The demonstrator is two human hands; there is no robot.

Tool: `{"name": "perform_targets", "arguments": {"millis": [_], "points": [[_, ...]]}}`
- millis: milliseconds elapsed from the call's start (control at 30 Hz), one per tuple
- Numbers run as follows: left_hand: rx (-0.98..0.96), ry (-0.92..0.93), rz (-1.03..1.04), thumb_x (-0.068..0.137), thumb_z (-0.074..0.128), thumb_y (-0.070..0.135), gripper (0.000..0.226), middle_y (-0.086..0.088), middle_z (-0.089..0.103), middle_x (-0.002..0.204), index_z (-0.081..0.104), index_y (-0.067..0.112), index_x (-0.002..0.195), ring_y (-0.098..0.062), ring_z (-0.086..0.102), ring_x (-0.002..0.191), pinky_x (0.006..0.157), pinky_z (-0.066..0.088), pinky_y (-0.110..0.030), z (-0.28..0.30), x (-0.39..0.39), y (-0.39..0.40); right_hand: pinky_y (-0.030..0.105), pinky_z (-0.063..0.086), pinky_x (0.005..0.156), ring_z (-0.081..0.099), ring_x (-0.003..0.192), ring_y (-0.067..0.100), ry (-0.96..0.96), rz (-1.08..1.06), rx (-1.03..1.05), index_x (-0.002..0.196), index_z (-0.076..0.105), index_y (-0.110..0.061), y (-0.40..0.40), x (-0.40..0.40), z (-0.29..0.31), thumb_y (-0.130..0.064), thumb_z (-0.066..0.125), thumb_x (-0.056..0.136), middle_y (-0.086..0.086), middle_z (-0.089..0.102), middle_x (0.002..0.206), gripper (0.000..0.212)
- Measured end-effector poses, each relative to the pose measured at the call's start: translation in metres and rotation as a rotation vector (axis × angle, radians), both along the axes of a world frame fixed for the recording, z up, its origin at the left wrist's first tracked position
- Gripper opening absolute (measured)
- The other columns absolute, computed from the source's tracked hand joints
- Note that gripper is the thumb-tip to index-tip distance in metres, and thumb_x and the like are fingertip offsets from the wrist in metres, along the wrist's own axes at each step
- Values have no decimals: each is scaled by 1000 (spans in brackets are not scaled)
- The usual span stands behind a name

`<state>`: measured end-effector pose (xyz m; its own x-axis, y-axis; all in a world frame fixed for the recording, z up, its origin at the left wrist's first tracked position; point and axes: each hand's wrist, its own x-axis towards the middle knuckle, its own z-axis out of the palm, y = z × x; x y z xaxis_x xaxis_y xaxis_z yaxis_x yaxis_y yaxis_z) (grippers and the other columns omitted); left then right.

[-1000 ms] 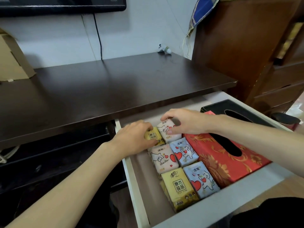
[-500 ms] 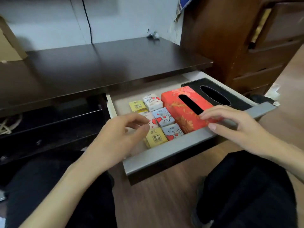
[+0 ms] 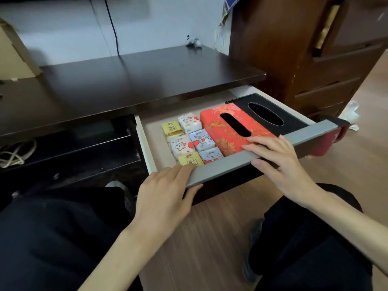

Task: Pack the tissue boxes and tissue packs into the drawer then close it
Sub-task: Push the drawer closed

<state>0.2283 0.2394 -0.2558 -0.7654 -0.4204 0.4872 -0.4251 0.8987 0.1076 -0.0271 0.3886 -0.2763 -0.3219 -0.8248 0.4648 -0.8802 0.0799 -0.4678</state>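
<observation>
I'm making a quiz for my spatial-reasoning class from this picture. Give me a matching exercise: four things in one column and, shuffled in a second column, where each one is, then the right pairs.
Things:
1. Red box
2. Black box
3. Tissue packs
4. Right hand

Places:
A. Far right of the drawer, against its side wall
B. Two rows left of the red box
C. Middle of the drawer, between packs and black box
D. Over the drawer's grey front edge, fingers on the red box

Pairs: 1-C, 2-A, 3-B, 4-D
</observation>
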Motion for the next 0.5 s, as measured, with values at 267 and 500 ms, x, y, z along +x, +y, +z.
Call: {"name": "perform_targets", "arguments": {"millis": [267, 500], "points": [[-63, 60, 42, 74, 83, 31, 38, 2, 74, 86, 69, 20, 108, -26, 68, 68, 52, 49, -34, -5, -22, -42, 23, 0, 120, 41, 140, 11, 51, 6, -42, 134, 66, -28, -45, -24, -8, -32, 51, 104, -13, 54, 144, 35], [-56, 85, 103, 80, 76, 39, 33, 5, 75, 90, 67, 27, 109, -22, 69, 73, 54, 49, -30, -7, -45, -105, 15, 1, 116, 38, 138, 3, 78, 0, -55, 135, 63, -30, -109, -45, -9, -35, 48, 105, -14, 55, 143, 34]]}}
